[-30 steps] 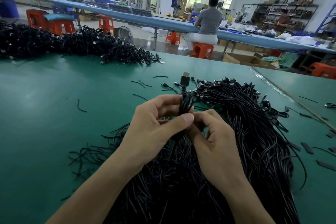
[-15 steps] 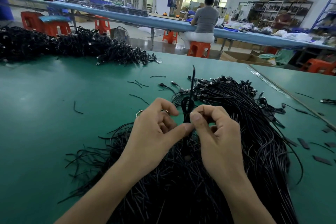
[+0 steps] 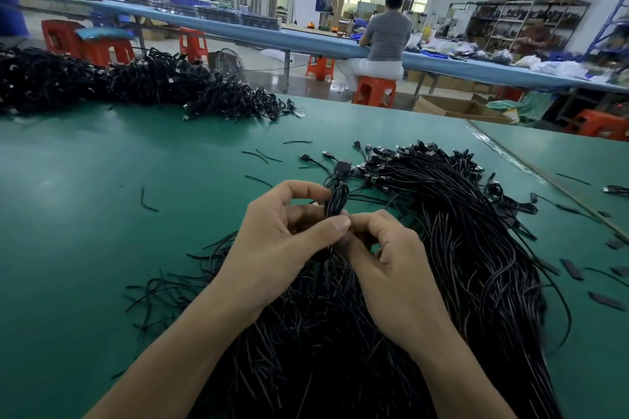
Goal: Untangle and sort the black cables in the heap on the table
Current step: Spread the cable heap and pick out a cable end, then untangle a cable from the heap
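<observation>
- Heap of black cables (image 3: pixel 452 282): lies on the green table (image 3: pixel 85 214) at the near edge, running from under the forearms out toward the far right; the connector ends gather at its far end, the loose tails spread at the near left.
- Left hand (image 3: pixel 272 248): above the heap, thumb and fingers pinched onto a small looped cable bundle (image 3: pixel 337 197); the thumb tip presses the bundle's lower end.
- Right hand (image 3: pixel 398 269): just beside the left, fingers curled, fingertips meeting the same bundle at its lower end. Both hands are grasping it.
- Looped cable bundle: held upright between the two hands, raised over the heap; a USB plug (image 3: pixel 342 167) stands out of its top.
- Short black cable offcuts (image 3: pixel 148 201): scattered singly on the bare table left of and beyond the hands.
- Flat black strips (image 3: pixel 571 269): several, lying on the table right of the heap.
- Second heap of black cables (image 3: pixel 136 82): along the far left edge of the table, well apart from the near heap.
- Orange stools (image 3: pixel 374 92): on the floor beyond the table.
- Seated person (image 3: pixel 388 34): back to the camera, on an orange stool at a long blue workbench (image 3: pixel 306 37).
- Shelving (image 3: pixel 517 20): far right against the wall; contents too blurred to tell.
</observation>
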Demonstrator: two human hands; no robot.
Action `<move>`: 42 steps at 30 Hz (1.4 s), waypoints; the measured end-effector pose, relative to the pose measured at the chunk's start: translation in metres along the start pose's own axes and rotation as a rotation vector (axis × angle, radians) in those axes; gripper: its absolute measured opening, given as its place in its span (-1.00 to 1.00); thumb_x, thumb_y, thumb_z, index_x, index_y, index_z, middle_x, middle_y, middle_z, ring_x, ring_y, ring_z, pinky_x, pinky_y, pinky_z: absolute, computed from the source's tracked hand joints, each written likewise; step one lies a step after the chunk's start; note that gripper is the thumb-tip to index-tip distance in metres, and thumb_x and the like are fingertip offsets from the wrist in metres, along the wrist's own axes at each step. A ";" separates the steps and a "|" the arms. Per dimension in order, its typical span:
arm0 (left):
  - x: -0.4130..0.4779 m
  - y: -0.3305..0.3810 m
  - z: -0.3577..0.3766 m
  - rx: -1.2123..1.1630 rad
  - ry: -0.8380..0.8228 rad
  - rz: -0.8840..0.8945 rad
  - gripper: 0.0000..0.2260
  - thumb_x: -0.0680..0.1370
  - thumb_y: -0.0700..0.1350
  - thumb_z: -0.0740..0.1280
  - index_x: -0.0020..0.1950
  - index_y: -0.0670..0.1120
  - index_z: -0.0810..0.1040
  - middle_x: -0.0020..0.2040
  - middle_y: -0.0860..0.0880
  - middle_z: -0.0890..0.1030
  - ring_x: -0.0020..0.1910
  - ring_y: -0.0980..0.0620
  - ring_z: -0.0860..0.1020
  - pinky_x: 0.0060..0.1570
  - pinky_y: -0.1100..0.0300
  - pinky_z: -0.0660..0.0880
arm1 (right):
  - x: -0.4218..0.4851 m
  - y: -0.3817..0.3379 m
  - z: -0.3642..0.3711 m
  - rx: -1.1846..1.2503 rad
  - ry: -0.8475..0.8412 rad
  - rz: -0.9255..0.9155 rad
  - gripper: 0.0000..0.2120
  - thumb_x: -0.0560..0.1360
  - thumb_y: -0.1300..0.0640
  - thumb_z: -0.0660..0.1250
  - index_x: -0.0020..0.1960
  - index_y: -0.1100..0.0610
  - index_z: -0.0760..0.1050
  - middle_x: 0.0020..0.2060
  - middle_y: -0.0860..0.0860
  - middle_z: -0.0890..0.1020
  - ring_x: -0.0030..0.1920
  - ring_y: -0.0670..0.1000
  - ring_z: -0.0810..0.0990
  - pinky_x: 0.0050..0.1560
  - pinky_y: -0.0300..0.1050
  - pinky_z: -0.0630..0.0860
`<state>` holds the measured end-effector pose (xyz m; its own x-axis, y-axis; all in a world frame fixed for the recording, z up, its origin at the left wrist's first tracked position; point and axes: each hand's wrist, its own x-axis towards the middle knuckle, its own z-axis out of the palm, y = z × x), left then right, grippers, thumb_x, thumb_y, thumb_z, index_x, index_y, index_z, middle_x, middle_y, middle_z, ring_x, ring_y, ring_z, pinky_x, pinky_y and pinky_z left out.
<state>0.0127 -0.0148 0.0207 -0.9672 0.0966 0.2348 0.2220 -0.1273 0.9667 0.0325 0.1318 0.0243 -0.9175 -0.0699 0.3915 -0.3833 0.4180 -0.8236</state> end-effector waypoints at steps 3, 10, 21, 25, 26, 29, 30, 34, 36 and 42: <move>0.001 0.001 -0.006 0.049 -0.022 -0.028 -0.72 0.44 -0.25 0.52 0.08 -0.07 0.55 -0.11 -0.10 0.74 -0.10 -0.17 0.69 0.02 0.01 0.62 | 0.001 0.004 -0.002 -0.007 -0.066 0.091 -0.91 0.56 0.12 0.38 -0.07 -0.03 0.64 -0.19 -0.09 0.63 -0.17 -0.17 0.59 -0.16 -0.34 0.47; 0.023 -0.014 -0.041 0.420 0.308 0.004 -0.76 0.41 -0.18 0.56 -0.04 0.09 0.62 -0.19 0.06 0.72 -0.21 0.10 0.70 -0.06 0.14 0.60 | 0.006 0.035 -0.047 -0.549 -0.177 0.347 -0.92 0.59 0.00 0.33 0.01 -0.10 0.60 -0.11 -0.22 0.62 -0.07 -0.19 0.60 0.08 -0.16 0.58; 0.050 -0.069 -0.075 1.023 0.271 -0.271 -0.72 0.55 -0.01 0.44 0.23 -0.03 0.61 0.22 -0.08 0.63 0.20 -0.13 0.57 0.24 -0.03 0.48 | 0.003 0.077 -0.032 -0.805 -0.209 0.571 -0.78 0.66 0.08 0.16 0.17 0.12 0.53 -0.08 0.03 0.55 -0.15 0.07 0.57 -0.09 -0.01 0.55; 0.038 -0.065 -0.062 1.178 0.259 -0.180 -0.70 0.57 0.04 0.36 0.29 0.03 0.58 0.36 -0.01 0.50 0.31 -0.11 0.46 0.24 -0.09 0.45 | 0.001 0.079 -0.026 -0.841 -0.146 0.547 -0.83 0.63 0.05 0.24 0.14 0.06 0.55 -0.11 -0.03 0.53 -0.19 0.02 0.49 -0.20 -0.15 0.42; 0.034 -0.062 -0.057 1.181 0.280 -0.130 -0.74 0.57 0.02 0.36 0.26 0.05 0.59 0.34 0.02 0.50 0.30 -0.09 0.45 0.21 -0.08 0.44 | 0.000 0.078 -0.026 -0.832 -0.129 0.545 -0.83 0.63 0.06 0.26 0.17 0.04 0.55 -0.06 -0.02 0.55 -0.14 0.03 0.52 -0.19 -0.16 0.41; 0.026 -0.056 -0.046 1.090 0.291 0.019 -0.87 0.56 -0.05 0.38 0.08 0.07 0.64 0.21 0.07 0.57 0.19 -0.02 0.49 0.15 0.01 0.45 | -0.001 0.074 -0.031 -0.777 -0.050 0.534 -0.83 0.61 0.07 0.30 0.18 0.02 0.57 0.03 -0.01 0.61 -0.05 0.05 0.60 -0.15 -0.13 0.46; 0.024 -0.054 -0.043 1.049 0.278 0.057 -0.90 0.55 -0.08 0.39 0.05 0.06 0.64 0.17 0.08 0.58 0.17 0.00 0.50 0.16 0.05 0.44 | 0.000 0.072 -0.034 -0.748 -0.017 0.521 -0.86 0.60 0.08 0.32 0.14 0.01 0.57 -0.01 -0.03 0.62 -0.08 0.02 0.60 -0.15 -0.13 0.47; 0.019 -0.045 -0.030 0.874 0.197 0.121 -0.89 0.53 -0.10 0.42 -0.01 0.12 0.62 0.05 0.16 0.59 0.10 0.14 0.52 0.19 0.20 0.40 | 0.009 0.056 -0.043 -0.447 0.067 0.407 -0.90 0.64 0.14 0.24 -0.04 0.05 0.50 -0.16 -0.02 0.62 -0.28 -0.13 0.58 -0.26 -0.22 0.50; 0.017 -0.043 -0.025 0.821 0.118 0.093 -0.85 0.52 -0.06 0.45 0.03 0.17 0.59 0.02 0.24 0.58 0.07 0.22 0.53 0.19 0.27 0.40 | 0.011 0.041 -0.041 -0.274 0.096 0.341 -0.82 0.65 0.18 0.19 -0.09 0.01 0.47 -0.23 -0.02 0.62 -0.38 -0.15 0.57 -0.35 -0.28 0.49; 0.014 -0.037 -0.019 0.766 -0.057 0.122 -0.46 0.44 0.07 0.52 0.37 0.21 0.44 0.13 0.26 0.57 0.16 0.36 0.49 0.19 0.35 0.39 | 0.004 -0.002 -0.025 -0.183 0.046 0.061 -0.74 0.60 0.02 0.22 -0.25 -0.02 0.50 -0.50 -0.18 0.51 -0.54 -0.17 0.37 -0.50 -0.33 0.25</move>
<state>-0.0114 -0.0279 -0.0141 -0.9272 0.1792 0.3289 0.3699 0.5750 0.7297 0.0328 0.1529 0.0378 -0.9310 0.0006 0.3650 -0.2975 0.5783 -0.7597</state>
